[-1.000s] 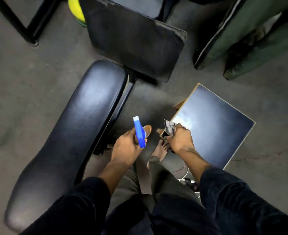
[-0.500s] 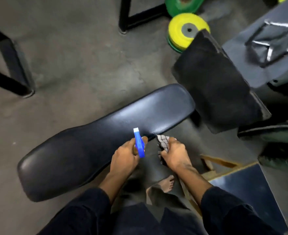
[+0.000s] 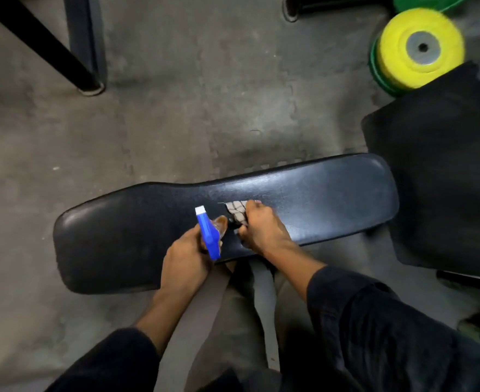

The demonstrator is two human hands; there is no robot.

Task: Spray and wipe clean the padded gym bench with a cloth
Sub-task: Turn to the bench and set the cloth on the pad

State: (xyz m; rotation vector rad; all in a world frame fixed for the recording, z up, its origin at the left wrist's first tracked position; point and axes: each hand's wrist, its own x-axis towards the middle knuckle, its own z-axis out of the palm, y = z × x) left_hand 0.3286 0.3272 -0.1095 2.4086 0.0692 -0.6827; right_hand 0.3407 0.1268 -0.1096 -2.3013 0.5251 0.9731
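The black padded bench [image 3: 332,199] lies across the middle of the view, long side running left to right. My left hand [image 3: 186,258] grips a spray bottle [image 3: 208,234] with a blue trigger head and white nozzle, held over the bench's near edge. Its clear body is mostly hidden in my fingers. My right hand [image 3: 264,229] is closed on a grey checked cloth [image 3: 237,212], which rests against the pad near its middle.
A yellow weight plate [image 3: 420,48] lies on green ones at the top right. A second black pad [image 3: 442,176] stands to the right of the bench. Black metal frame legs [image 3: 83,46] stand at the top left. Grey concrete floor surrounds the bench.
The view has swung left, so the bench now lies level in front of me. Both hands have moved forward over the pad, and the cloth now touches it.
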